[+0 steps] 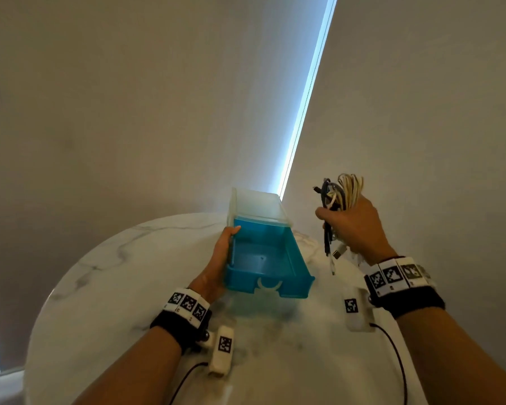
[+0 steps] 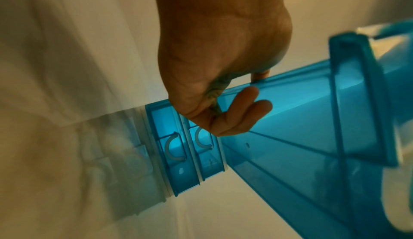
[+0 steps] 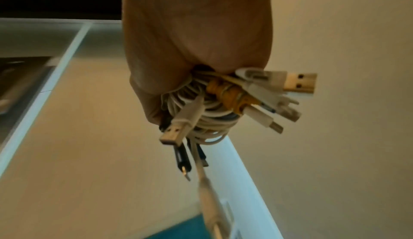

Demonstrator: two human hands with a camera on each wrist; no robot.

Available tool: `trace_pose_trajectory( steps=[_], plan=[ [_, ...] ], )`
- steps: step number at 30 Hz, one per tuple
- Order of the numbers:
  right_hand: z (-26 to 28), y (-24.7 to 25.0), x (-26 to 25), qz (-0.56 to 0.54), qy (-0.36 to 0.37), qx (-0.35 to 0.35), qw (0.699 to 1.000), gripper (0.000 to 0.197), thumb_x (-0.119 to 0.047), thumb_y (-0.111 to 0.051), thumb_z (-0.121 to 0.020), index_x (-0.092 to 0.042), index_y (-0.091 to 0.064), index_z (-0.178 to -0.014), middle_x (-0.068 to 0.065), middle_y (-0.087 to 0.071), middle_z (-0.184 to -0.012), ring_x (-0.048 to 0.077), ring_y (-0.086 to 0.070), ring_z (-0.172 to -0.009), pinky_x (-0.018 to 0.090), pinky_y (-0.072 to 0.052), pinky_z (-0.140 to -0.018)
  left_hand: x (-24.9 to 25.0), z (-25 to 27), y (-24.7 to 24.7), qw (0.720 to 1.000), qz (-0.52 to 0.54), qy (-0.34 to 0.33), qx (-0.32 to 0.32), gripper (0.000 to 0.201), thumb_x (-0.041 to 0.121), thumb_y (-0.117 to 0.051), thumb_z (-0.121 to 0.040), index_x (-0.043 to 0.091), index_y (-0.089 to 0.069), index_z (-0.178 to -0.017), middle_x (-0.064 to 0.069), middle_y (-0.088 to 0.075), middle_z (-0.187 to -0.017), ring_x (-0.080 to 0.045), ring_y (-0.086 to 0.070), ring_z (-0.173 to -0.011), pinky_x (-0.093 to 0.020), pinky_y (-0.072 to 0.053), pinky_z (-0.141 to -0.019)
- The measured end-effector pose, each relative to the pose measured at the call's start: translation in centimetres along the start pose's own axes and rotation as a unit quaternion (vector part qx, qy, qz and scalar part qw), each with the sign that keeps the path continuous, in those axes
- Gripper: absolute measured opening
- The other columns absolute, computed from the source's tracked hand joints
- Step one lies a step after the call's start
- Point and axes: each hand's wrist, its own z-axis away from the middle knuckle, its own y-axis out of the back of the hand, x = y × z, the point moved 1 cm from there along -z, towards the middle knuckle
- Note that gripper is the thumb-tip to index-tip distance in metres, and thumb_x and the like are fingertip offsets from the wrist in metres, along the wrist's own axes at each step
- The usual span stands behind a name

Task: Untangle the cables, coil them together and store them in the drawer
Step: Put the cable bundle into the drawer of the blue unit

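Observation:
A blue plastic drawer [image 1: 263, 258] is pulled out of its clear casing [image 1: 254, 204] on the round marble table [image 1: 129, 273]; its inside holds nothing. My left hand [image 1: 221, 255] grips the drawer's left wall, thumb on the rim, fingers curled round the wall [image 2: 234, 112]. To the right of the drawer, above the table, my right hand [image 1: 354, 226] holds a coiled bundle of white and black cables [image 1: 341, 191]. Several plug ends dangle below the fist [image 1: 333, 255]. In the right wrist view, the bundle [image 3: 212, 112] shows USB plugs sticking out.
The table stands close to a beige wall with a bright strip of light [image 1: 304, 97] between blinds. Two more blue drawers [image 2: 185, 154] sit shut in the casing in the left wrist view. Wires from the wrist cameras trail over the near table edge [image 1: 392, 355].

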Motion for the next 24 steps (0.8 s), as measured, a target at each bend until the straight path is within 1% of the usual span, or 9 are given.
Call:
trace_pose_trajectory(
  steps=[2, 5, 8, 11, 14, 17, 19, 21, 24],
  plan=[
    [-0.1, -0.3, -3.6, 0.038, 0.049, -0.013, 0.998, 0.039, -0.036, -0.08, -0.081, -0.018, -0.06, -0.109, 0.001, -0.071, -0.089, 0.019, -0.07, -0.079, 0.034, -0.058, -0.071, -0.1, -0.1, 0.0, 1.0, 0.018, 0.008, 0.0, 0.069, 0.06, -0.042, -0.105, 0.008, -0.06, -0.145, -0.024, -0.067, -0.14, -0.034, -0.071, -0.109, -0.044, -0.062, -0.089],
    [-0.3, -2.9, -8.0, 0.102, 0.073, -0.091, 0.988, 0.07, -0.046, -0.08, -0.077, -0.024, -0.041, -0.131, 0.003, -0.068, -0.106, 0.027, -0.071, -0.09, 0.044, -0.061, -0.082, -0.4, -0.3, -0.2, 0.999, 0.025, 0.01, -0.021, 0.077, 0.069, -0.044, -0.102, 0.009, -0.06, -0.147, -0.025, -0.064, -0.143, -0.04, -0.067, -0.119, -0.051, -0.056, -0.1],
    [0.1, -7.1, -9.7, 0.246, 0.077, -0.171, 0.951, 0.071, -0.045, -0.079, -0.081, -0.019, -0.039, -0.135, 0.009, -0.063, -0.109, 0.031, -0.067, -0.095, 0.041, -0.06, -0.079, -0.6, -0.6, -0.5, 1.0, 0.028, 0.011, -0.007, 0.075, 0.068, -0.038, -0.104, 0.009, -0.064, -0.143, -0.02, -0.074, -0.128, -0.032, -0.076, -0.1, -0.04, -0.063, -0.079],
    [0.9, -10.8, -8.7, 0.342, 0.047, -0.248, 0.905, 0.069, -0.04, -0.077, -0.087, -0.012, -0.041, -0.138, 0.009, -0.058, -0.115, 0.032, -0.065, -0.107, 0.04, -0.06, -0.082, -1.0, -1.1, -0.5, 1.0, 0.021, 0.003, 0.009, 0.078, 0.069, -0.034, -0.105, 0.009, -0.059, -0.148, -0.02, -0.075, -0.127, -0.033, -0.077, -0.103, -0.041, -0.063, -0.081],
    [1.2, -12.2, -7.8, 0.411, 0.025, -0.291, 0.863, 0.065, -0.037, -0.075, -0.09, -0.005, -0.047, -0.14, 0.008, -0.056, -0.112, 0.031, -0.064, -0.108, 0.037, -0.055, -0.082, -0.7, -0.9, -0.9, 1.0, 0.009, 0.009, 0.0, 0.081, 0.071, -0.026, -0.105, 0.009, -0.065, -0.139, -0.02, -0.079, -0.11, -0.032, -0.079, -0.089, -0.038, -0.065, -0.07],
    [0.9, -11.9, -8.1, 0.499, 0.043, -0.319, 0.804, 0.055, -0.043, -0.069, -0.096, -0.004, -0.059, -0.135, 0.01, -0.064, -0.112, 0.026, -0.06, -0.096, 0.033, -0.05, -0.079, -1.0, -1.1, -0.8, 1.0, 0.009, 0.012, 0.008, 0.086, 0.083, -0.03, -0.098, 0.019, -0.064, -0.143, -0.021, -0.076, -0.124, -0.038, -0.077, -0.106, -0.051, -0.065, -0.09],
    [0.3, -11.6, -8.0, 0.539, 0.04, -0.346, 0.767, 0.062, -0.063, -0.063, -0.097, -0.008, -0.064, -0.127, 0.01, -0.069, -0.115, 0.026, -0.063, -0.098, 0.033, -0.051, -0.084, -1.1, -1.2, -0.7, 1.0, 0.013, 0.016, 0.018, 0.086, 0.088, -0.036, -0.094, 0.023, -0.061, -0.147, -0.02, -0.074, -0.128, -0.04, -0.074, -0.116, -0.058, -0.059, -0.101],
    [-0.6, -11.5, -7.5, 0.477, -0.035, -0.422, 0.77, 0.065, -0.071, -0.06, -0.096, -0.009, -0.061, -0.117, 0.01, -0.072, -0.107, 0.024, -0.074, -0.098, 0.034, -0.059, -0.088, -1.2, -1.1, -1.0, 0.999, 0.019, 0.012, 0.025, 0.076, 0.079, -0.039, -0.099, 0.022, -0.061, -0.145, -0.019, -0.075, -0.127, -0.038, -0.074, -0.115, -0.053, -0.062, -0.097],
    [-1.9, -11.3, -7.6, 0.253, -0.177, -0.52, 0.796, 0.038, -0.04, -0.066, -0.103, -0.005, -0.066, -0.117, 0.02, -0.078, -0.109, 0.027, -0.078, -0.09, 0.034, -0.065, -0.086, -1.0, -1.1, -1.4, 0.999, 0.026, -0.01, 0.028, 0.064, 0.068, -0.041, -0.105, 0.022, -0.059, -0.145, -0.018, -0.077, -0.124, -0.035, -0.076, -0.112, -0.043, -0.065, -0.088]
  ],
)
